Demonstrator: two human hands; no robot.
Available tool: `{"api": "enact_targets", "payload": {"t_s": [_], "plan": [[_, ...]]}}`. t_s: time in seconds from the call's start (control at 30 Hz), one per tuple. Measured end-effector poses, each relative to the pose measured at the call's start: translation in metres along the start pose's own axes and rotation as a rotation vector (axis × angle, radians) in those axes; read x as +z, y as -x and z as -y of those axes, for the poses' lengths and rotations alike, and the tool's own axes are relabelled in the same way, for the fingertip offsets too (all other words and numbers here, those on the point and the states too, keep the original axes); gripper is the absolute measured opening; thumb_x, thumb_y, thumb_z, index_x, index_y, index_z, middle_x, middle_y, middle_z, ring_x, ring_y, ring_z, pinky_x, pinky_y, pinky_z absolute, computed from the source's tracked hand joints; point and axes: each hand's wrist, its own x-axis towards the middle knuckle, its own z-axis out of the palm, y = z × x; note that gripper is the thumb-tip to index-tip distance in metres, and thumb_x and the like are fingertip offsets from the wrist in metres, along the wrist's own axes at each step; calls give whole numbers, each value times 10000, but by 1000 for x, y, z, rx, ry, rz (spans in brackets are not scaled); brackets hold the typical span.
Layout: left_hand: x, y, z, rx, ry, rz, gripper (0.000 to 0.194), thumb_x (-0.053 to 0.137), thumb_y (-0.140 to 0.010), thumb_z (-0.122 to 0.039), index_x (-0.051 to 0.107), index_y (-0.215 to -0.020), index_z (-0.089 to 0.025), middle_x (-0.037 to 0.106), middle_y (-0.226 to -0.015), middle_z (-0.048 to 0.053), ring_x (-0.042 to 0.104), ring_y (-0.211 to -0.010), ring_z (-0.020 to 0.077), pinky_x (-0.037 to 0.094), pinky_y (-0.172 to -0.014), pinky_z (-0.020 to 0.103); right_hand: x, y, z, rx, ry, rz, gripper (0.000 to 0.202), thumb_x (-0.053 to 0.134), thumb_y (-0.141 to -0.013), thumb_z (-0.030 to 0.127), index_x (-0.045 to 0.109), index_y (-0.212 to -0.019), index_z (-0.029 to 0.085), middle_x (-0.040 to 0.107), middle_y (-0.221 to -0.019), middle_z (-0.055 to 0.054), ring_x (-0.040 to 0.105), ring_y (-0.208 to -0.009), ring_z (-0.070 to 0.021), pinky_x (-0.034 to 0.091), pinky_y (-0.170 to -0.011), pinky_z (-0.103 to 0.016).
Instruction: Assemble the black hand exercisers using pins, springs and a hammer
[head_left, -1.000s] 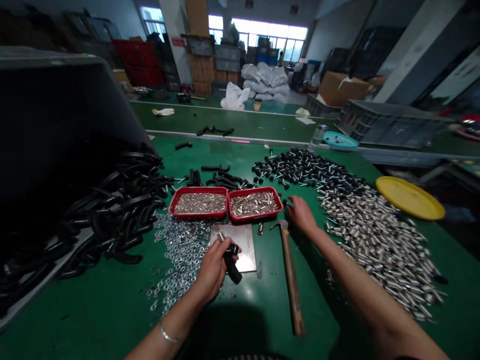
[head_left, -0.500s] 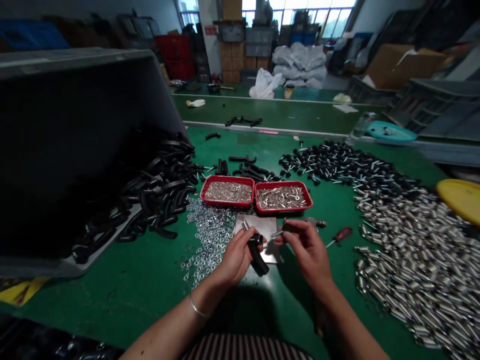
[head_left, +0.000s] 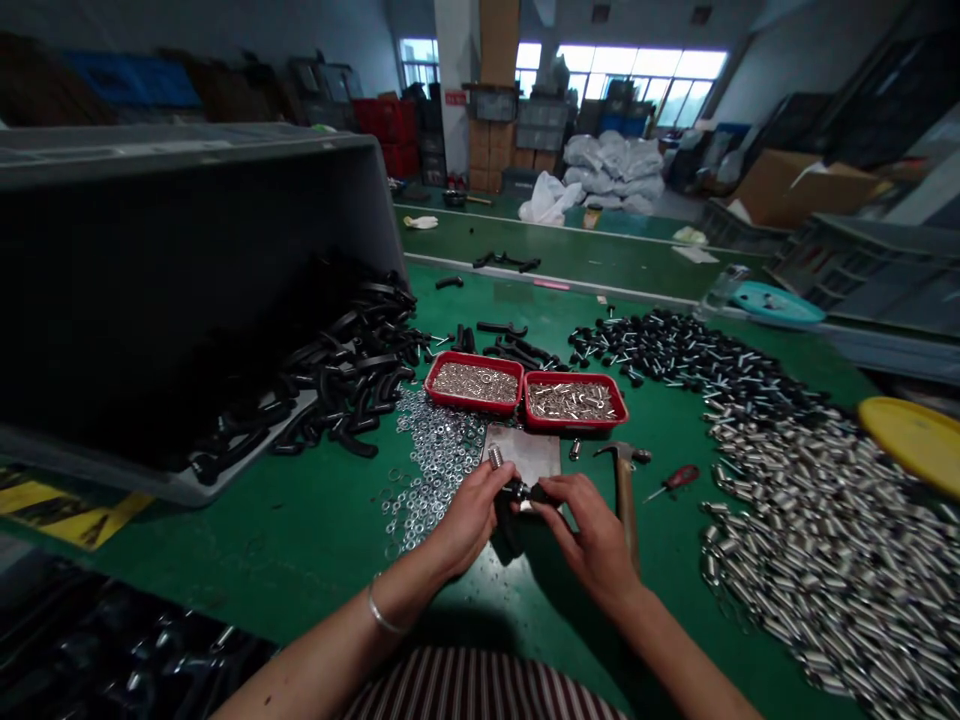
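My left hand [head_left: 471,515] is closed around a black curved handle [head_left: 507,537], its bent end pointing down toward me. A shiny metal cylinder [head_left: 496,457] sticks up from that hand beside the thumb. My right hand [head_left: 592,530] pinches a black-headed screw [head_left: 538,494] at the handle's side opening; the shank lines up with the opening, and how deep it sits I cannot tell. Below and behind both hands lies a flat metal plate [head_left: 538,450]. A small loose metal cylinder [head_left: 575,449] stands just right of the plate.
Two red trays [head_left: 472,404] of small metal parts stand beyond the plate. Loose nuts [head_left: 435,460] spread to the left. A hammer [head_left: 625,490] and screwdriver [head_left: 679,478] lie right, before piled metal cylinders [head_left: 825,560] and black-headed screws [head_left: 690,350]. A grey crate [head_left: 386,200] spills black handles [head_left: 360,370].
My right hand has brought the screw leftward to the handle, closing the gap between them. The hammer and loose cylinder show more fully. The camera view has shifted.
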Motion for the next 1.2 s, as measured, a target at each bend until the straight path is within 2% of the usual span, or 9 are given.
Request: {"api": "enact_targets", "payload": {"t_s": [0.27,0.37,0.47,0.6,0.7,0.77,0.9,1.03,1.2], "plan": [[1,8,-18,139,-617,60,263,541,-926,-458,570,-960,-199,598,-936,17,552,-901,165,445,-824,288,1,4,-8,-109,-19,83,227,538,-946,166,589,-1163,212,676,-1034,-111,615,-928,-236,529,-824,-407],[-2,4,-14,258,-858,38,250,473,-953,-446,537,-955,-204,585,-899,8,543,-871,172,428,-824,302,12,6,-7,215,-264,81,137,535,-964,328,587,-990,204,671,-899,-71,632,-800,-204,545,-736,-362],[-7,-3,-8,383,-1041,12,236,458,-960,-425,511,-912,-200,553,-836,1,525,-801,169,414,-778,301,23,7,-4,607,-617,178,341,431,-981,514,516,-848,212,604,-706,3,571,-552,-135,497,-517,-262],[-14,-9,-10,452,-1074,150,241,419,-988,-395,537,-931,-193,579,-878,16,550,-837,166,415,-810,295,27,5,-2,747,-821,309,467,485,-895,662,496,-785,209,579,-618,31,495,-448,-99,421,-430,-218],[-18,-13,-14,441,-1060,247,255,436,-985,-412,558,-941,-192,592,-876,11,561,-830,159,422,-806,282,23,2,-5,851,-976,571,699,107,-912,754,511,-763,203,522,-487,26,385,-318,-104,355,-347,-240],[-20,-16,-13,391,-1034,186,265,449,-976,-430,543,-910,-191,572,-820,-2,547,-762,150,427,-745,273,21,-1,-8,789,-773,545,702,148,-916,747,563,-856,185,600,-581,-21,490,-398,-135,400,-398,-259],[-25,-21,-6,309,-993,79,261,434,-978,-423,526,-900,-191,571,-826,8,550,-772,161,443,-755,287,19,-3,-15,467,-159,251,430,523,-894,605,592,-970,188,670,-930,-106,632,-832,-219,492,-682,-313],[-27,-18,0,490,-1083,129,221,425,-984,-379,539,-1001,-190,574,-1029,67,534,-1017,200,401,-970,348,22,1,-16,552,-473,489,503,246,-1010,552,568,-884,186,633,-704,-35,575,-580,-157,456,-557,-273],[-22,-14,-2,490,-1101,79,221,358,-1010,-351,510,-963,-199,550,-919,49,536,-886,184,450,-870,334,21,5,-16,570,-532,362,419,530,-904,602,576,-852,190,630,-755,-26,566,-648,-139,449,-591,-246]]}}
